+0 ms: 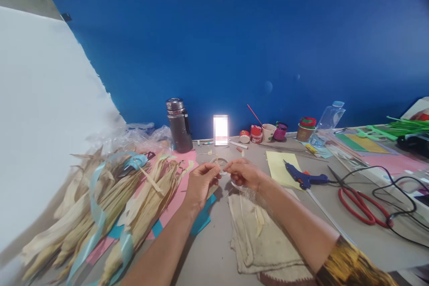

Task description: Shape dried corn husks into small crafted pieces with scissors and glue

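a: where are the hands?
b: over the middle of the counter (208, 257). the left hand (203, 178) and the right hand (243, 173) come near each other at a pale ring (219, 157).
a: and the fingers?
b: on each hand the thumb and forefinger are together at the tips. anything pinched there is too small for me to tell.
a: so where's the ring exactly?
b: right at the fingertips, partly behind them. whether they touch it, i can't tell.
a: what's by the left arm?
b: dry husks (140, 208) in bundles, a light blue ribbon (97, 205) across them, pink paper (177, 187) partly underneath.
a: and by the right?
b: a beige cloth (246, 241) below the forearm, then a blue glue gun (304, 178) overlapping yellow paper (276, 161). red-handled scissors (368, 221) lie farther right.
a: at the back?
b: a dark flask (181, 129), upright before the blue wall (201, 53).
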`<state>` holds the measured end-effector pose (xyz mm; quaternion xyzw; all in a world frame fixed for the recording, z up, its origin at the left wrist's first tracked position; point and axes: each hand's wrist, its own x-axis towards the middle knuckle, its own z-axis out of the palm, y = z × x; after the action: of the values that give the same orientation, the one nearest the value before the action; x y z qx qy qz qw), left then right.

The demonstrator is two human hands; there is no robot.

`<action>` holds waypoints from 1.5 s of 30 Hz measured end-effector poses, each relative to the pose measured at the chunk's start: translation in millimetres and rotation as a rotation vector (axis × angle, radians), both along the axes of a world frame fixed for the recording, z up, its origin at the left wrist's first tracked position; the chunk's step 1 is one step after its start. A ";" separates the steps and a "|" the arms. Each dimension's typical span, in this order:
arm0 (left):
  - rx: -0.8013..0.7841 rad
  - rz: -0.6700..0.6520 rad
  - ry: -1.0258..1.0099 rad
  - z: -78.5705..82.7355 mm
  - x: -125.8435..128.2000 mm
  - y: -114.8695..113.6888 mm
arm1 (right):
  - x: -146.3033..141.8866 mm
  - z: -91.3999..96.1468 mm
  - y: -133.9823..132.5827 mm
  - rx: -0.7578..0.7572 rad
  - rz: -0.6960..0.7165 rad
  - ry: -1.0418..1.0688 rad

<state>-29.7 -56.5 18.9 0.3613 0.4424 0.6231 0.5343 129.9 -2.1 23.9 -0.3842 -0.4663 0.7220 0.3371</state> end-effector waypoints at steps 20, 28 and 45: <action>0.085 0.017 0.218 -0.7 0.9 -0.4 | -8.2 5.7 -4.8 -0.098 -0.105 0.222; -0.051 -0.054 0.171 -9.0 2.4 1.5 | -11.3 2.7 -7.9 0.054 -0.115 0.240; -0.090 -0.100 0.113 -3.1 5.5 -3.7 | -9.2 3.0 -8.6 0.138 -0.004 0.262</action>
<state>-24.1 -60.1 15.9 0.3931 0.4807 0.5537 0.5548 120.7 -10.6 26.9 -0.2633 -0.4659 0.7318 0.4220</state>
